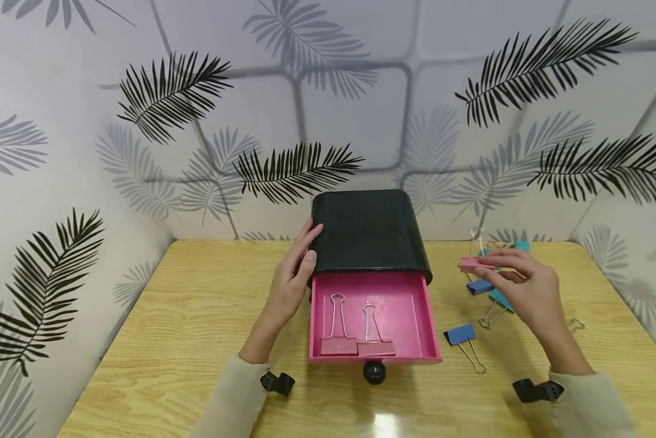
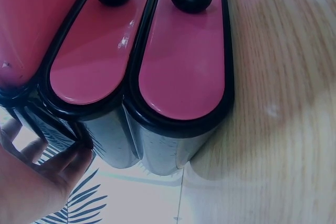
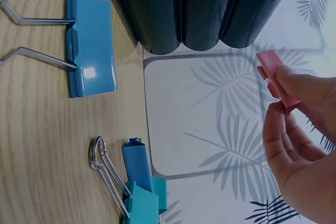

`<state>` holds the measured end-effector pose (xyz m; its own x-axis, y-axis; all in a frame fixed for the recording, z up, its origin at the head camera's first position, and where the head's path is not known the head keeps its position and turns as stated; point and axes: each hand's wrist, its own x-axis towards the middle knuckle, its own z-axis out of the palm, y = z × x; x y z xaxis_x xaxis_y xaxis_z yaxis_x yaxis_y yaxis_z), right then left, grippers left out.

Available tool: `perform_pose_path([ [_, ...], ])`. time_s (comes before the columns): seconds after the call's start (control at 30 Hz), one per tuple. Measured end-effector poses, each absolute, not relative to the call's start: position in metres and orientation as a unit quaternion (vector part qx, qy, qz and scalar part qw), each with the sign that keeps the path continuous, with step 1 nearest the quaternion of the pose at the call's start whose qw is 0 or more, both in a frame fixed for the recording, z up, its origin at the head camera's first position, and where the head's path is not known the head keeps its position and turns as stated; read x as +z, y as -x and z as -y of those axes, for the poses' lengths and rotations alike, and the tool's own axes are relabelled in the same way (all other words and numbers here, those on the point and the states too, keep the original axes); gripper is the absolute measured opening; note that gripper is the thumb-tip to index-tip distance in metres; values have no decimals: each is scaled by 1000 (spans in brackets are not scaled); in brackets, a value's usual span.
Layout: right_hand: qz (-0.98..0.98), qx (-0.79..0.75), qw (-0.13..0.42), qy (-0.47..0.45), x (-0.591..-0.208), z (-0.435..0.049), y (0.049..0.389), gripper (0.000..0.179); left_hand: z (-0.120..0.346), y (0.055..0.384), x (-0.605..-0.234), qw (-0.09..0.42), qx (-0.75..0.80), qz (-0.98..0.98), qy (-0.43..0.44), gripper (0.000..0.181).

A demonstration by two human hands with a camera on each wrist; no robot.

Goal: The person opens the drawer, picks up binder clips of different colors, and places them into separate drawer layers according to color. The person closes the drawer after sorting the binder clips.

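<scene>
Cabinet, head view: the black cabinet [image 1: 363, 234] stands towards the table's [image 1: 196, 340] far edge, its pink drawer [image 1: 407, 304] pulled out, black knob [image 1: 374, 372] at the front edge.
Drawer contents: a left pink clip [image 1: 338, 347] near the front left corner, a right pink clip [image 1: 376, 348] beside it along the front edge.
Left hand [image 1: 291, 277]: rests extended fingers on the cabinet's left edge, grasping nothing.
Right hand [image 1: 533, 292]: pinches a third pink clip [image 1: 470, 264] towards the table's far right corner, outside the drawer.
Loose clips: a blue clip [image 1: 460, 334] beside the drawer's front right corner; teal clips [image 1: 501, 299] farther right.
Progress: seemingly partway; two pink clips are inside, the third not yet.
Lower fronts, left wrist view: two closed drawer fronts [image 2: 184, 66]; fingers touch the casing.
Pinch, right wrist view: thumb and fingertips grip the third pink clip, apart from the blue one.
</scene>
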<state>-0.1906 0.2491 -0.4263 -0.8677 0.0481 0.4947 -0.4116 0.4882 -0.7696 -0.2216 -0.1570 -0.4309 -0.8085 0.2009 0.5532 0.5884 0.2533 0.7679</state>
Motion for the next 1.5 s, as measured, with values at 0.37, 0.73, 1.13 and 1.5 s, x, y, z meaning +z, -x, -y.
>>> perform_pose_path([
  [0.37, 793, 537, 266, -110, -419, -246, 181, 20, 155, 220, -430, 174, -559, 767, 262, 48],
  [0.73, 782, 551, 256, -135, -400, -235, 166, 27, 155, 220, -430, 172, -557, 771, 257, 49],
  [1.13, 752, 581, 234, -203, -384, -220, 154, 31, 157, 218, -430, 176, -553, 772, 258, 48],
  [1.5, 743, 549, 268, -271, -382, -213, 153, 40, 157, 221, -429, 174, -551, 774, 259, 50],
])
